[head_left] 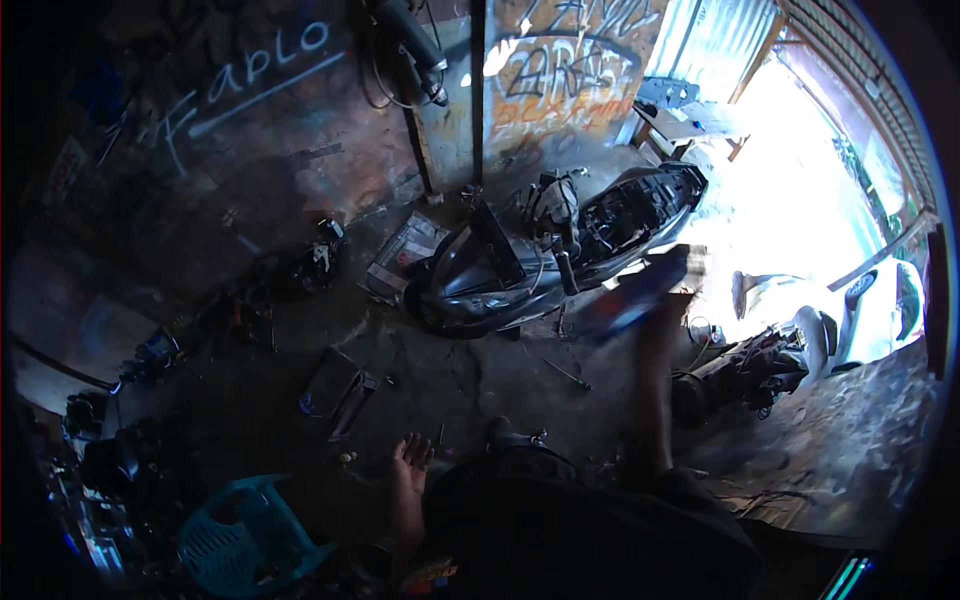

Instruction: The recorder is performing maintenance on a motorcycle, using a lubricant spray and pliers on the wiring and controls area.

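My right hand point(690, 268) is raised at the end of an outstretched arm, smeared by motion. It grips a blurred dark thing with blue and reddish patches point(632, 298), whose kind I cannot make out. Behind that thing stands a dark scooter point(490, 300), its seat and upper covers off and inner parts bare. My left hand point(412, 460) hangs low beside my body with nothing in it, fingers slightly apart. Nearest to it on the ground are a small pale round thing point(347, 457) and an open toolbox-like case point(345, 400).
A teal plastic chair point(245, 540) stands at the lower left. A thin screwdriver-like tool point(567, 374) lies on the dark floor. Engine parts point(745, 375) sit at the right by a white scooter point(870, 310). A wooden bench point(700, 122) is by the bright doorway.
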Demonstrator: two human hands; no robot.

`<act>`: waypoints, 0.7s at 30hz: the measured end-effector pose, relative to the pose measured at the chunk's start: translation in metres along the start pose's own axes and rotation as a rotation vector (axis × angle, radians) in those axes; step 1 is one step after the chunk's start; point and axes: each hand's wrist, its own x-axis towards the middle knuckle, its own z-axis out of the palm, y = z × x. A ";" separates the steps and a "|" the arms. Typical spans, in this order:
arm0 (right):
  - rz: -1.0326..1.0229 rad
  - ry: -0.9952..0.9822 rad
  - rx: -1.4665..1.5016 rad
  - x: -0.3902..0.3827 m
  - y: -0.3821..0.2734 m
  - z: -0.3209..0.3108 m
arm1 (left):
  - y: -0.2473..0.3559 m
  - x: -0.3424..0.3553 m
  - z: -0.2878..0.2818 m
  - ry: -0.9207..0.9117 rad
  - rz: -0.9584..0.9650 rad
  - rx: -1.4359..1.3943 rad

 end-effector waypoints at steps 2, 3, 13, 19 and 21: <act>0.122 0.086 1.069 0.108 -0.023 -0.112 | -0.061 0.028 0.055 -0.001 -0.054 -0.009; 0.205 0.145 1.368 0.107 -0.008 -0.121 | -0.053 0.027 0.046 0.049 -0.068 0.027; 0.368 0.433 0.515 0.032 0.047 -0.117 | 0.033 0.096 0.151 -0.119 -0.010 0.289; 0.166 0.359 0.180 0.036 -0.092 -0.025 | 0.085 0.187 0.174 -0.149 -0.138 0.341; 0.429 -0.013 0.759 0.035 -0.154 0.035 | 0.102 0.219 0.146 -0.134 -0.147 0.287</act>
